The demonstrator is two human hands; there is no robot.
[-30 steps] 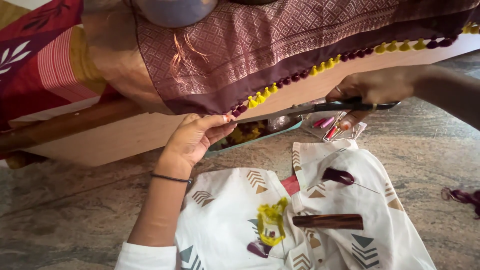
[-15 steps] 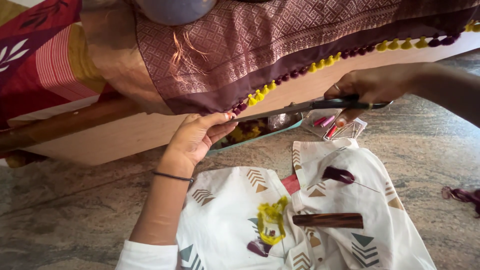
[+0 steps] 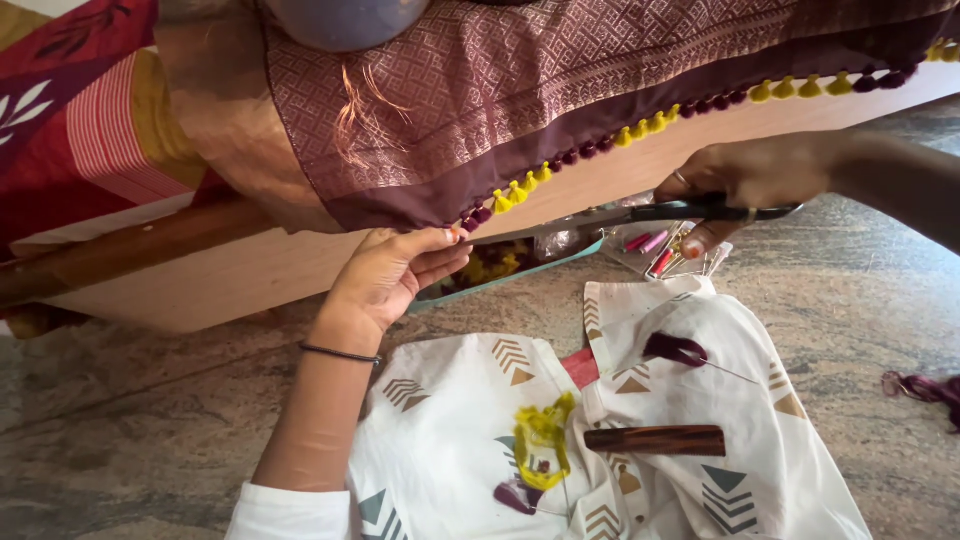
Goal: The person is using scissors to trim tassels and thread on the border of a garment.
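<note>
A maroon patterned cloth (image 3: 560,100) hangs over a wooden frame, its lower edge trimmed with yellow and maroon tassels (image 3: 640,128). My left hand (image 3: 395,275) pinches the end of that tassel edge near the lowest tassels. My right hand (image 3: 745,180) grips black-handled scissors (image 3: 650,213), blades pointing left toward the tassel end. On my lap, white printed fabric (image 3: 460,430) carries yellow thread (image 3: 545,435), a maroon thread bundle (image 3: 675,348) and a brown wooden stick (image 3: 655,440).
A shallow teal-edged tray (image 3: 520,270) with threads sits under the frame on the stone floor. A clear packet of pink and red items (image 3: 665,250) lies beside it. Loose maroon thread (image 3: 925,390) lies at the right. A wooden beam (image 3: 130,250) runs across the left.
My right hand with the scissors has shifted slightly left and down along the tassel edge. My left hand keeps its hold at the tassel end.
</note>
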